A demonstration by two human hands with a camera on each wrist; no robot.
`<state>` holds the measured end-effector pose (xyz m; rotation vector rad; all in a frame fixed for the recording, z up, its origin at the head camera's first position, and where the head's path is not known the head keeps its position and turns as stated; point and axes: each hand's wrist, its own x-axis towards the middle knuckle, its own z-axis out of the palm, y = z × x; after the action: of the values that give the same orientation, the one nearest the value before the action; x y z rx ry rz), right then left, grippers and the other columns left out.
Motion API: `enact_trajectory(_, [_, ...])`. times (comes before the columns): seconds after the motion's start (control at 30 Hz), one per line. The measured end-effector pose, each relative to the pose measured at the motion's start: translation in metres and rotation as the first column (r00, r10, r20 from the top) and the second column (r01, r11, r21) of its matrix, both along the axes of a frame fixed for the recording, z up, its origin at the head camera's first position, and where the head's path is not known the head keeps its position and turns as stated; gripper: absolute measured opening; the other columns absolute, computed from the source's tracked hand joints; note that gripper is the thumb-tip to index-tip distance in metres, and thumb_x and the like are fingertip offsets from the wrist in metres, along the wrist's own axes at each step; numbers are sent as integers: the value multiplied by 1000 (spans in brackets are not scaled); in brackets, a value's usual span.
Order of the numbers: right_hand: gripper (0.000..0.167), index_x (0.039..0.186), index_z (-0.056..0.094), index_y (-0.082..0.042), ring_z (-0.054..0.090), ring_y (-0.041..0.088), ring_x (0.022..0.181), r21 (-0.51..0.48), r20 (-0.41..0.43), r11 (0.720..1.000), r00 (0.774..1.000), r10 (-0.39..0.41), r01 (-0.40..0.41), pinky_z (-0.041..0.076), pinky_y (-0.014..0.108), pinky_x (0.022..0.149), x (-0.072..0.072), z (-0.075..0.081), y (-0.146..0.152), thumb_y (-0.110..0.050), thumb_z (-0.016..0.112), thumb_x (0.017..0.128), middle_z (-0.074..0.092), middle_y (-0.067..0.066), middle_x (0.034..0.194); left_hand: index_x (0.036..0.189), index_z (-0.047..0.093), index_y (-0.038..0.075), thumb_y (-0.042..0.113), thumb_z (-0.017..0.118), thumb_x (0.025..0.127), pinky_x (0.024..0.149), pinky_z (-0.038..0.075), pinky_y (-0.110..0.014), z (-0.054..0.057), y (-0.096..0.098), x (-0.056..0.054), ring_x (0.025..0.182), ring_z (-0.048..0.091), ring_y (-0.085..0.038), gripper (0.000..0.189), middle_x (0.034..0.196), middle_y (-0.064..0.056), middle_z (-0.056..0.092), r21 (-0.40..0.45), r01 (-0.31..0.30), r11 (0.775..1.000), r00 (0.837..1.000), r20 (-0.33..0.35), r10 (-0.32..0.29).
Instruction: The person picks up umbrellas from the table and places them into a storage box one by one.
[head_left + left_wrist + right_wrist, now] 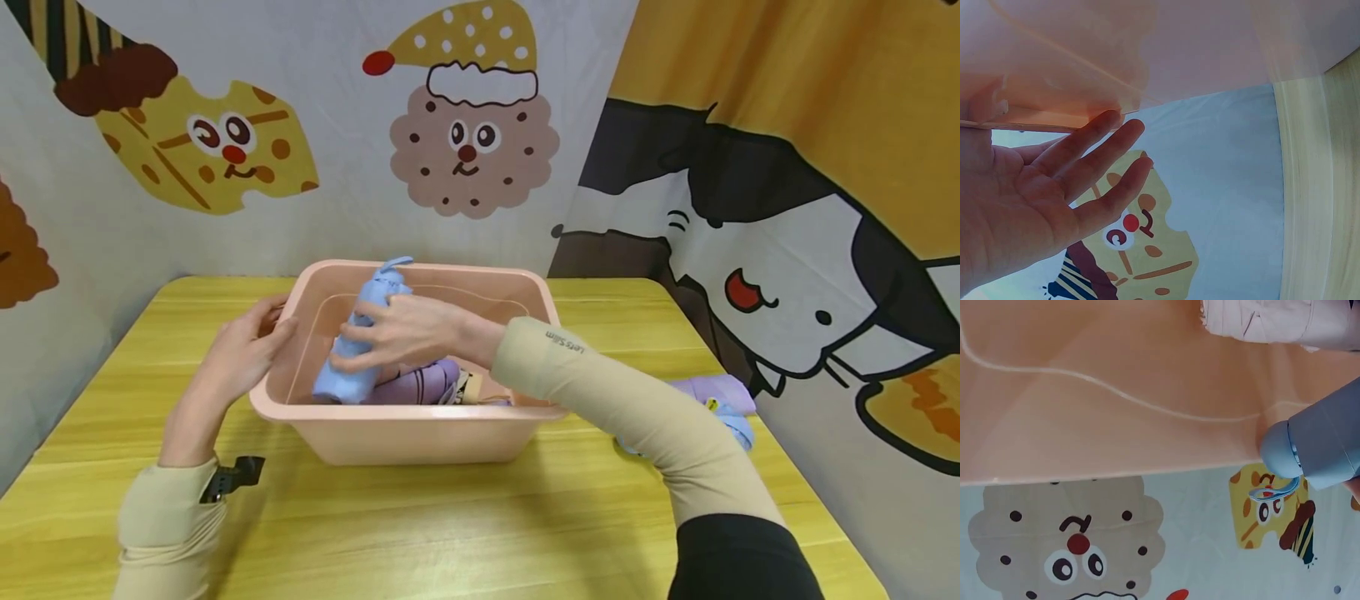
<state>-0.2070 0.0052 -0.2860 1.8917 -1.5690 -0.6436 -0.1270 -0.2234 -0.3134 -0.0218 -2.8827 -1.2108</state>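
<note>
A blue folded umbrella (pixel 347 379) with a rounded end and a wrist strap leans steeply inside the pink plastic basin (pixel 405 437). My right hand (pixel 408 333) grips it, fingers curled over its side. In the right wrist view, the domed end and strap of the blue umbrella (pixel 1329 440) show near the basin's wall (pixel 1104 437). My left hand (pixel 243 350) holds the basin's left rim, thumb over the edge and fingers outside. The left wrist view shows those fingers (pixel 1094 169) spread beneath the rim. Below my right hand lies a purple folded umbrella (pixel 416 386).
A pale pink folded umbrella (pixel 1260 322) lies in the basin. Beside the purple umbrella is a cream-coloured item (pixel 471 388). On the table's right side, a purple bundle (pixel 716 390) and a blue one (pixel 738 427) lie partly behind my right forearm. A printed curtain (pixel 337 233) hangs behind the wooden table (pixel 420 525).
</note>
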Motion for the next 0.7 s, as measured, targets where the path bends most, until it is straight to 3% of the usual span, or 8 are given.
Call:
enact_trajectory(0.2, [39, 133, 44, -34, 59, 21, 106, 20, 11, 1000, 1000, -18, 18, 53, 25, 58, 1, -8, -4, -17, 32, 101, 58, 0, 126, 150, 23, 2, 44, 32, 101, 97, 41, -62, -1, 0, -1, 125, 45, -49, 65, 143, -31, 41, -1, 7, 1000, 1000, 1, -7])
enact_trajectory(0.37, [37, 137, 42, -35, 57, 20, 114, 77, 75, 992, 992, -102, 97, 55, 31, 77, 1, -5, -4, -32, 43, 99, 55, -2, 131, 150, 24, 1, 43, 33, 102, 97, 41, -62, -2, 0, -3, 125, 45, -50, 65, 142, -32, 41, 0, 9, 1000, 1000, -5, -9])
enact_trajectory(0.53, [40, 135, 45, -31, 58, 19, 115, 118, 120, 978, 975, -188, 174, 52, 36, 94, 5, 6, 0, -43, 48, 97, 58, -2, 128, 149, 24, 0, 43, 33, 102, 98, 41, -62, -4, -1, -4, 125, 45, -50, 65, 142, -32, 41, -1, 11, 1000, 1000, -2, -11])
enact_trajectory(0.6, [37, 134, 47, -30, 59, 19, 114, 121, 115, 972, 970, -213, 199, 52, 36, 94, 8, 13, 3, -37, 46, 98, 60, -2, 125, 149, 24, 0, 43, 34, 102, 98, 40, -62, -4, -2, -4, 125, 45, -50, 65, 142, -32, 41, -1, 8, 1000, 1000, -4, -8])
enact_trajectory(0.7, [36, 130, 52, -28, 60, 19, 113, 118, 141, 960, 953, -268, 253, 52, 32, 93, 15, 28, 11, -40, 47, 97, 64, -3, 120, 149, 24, 0, 43, 34, 101, 98, 40, -63, -4, -2, -3, 124, 45, -50, 65, 142, -32, 41, -1, 2, 1000, 1000, -3, -2])
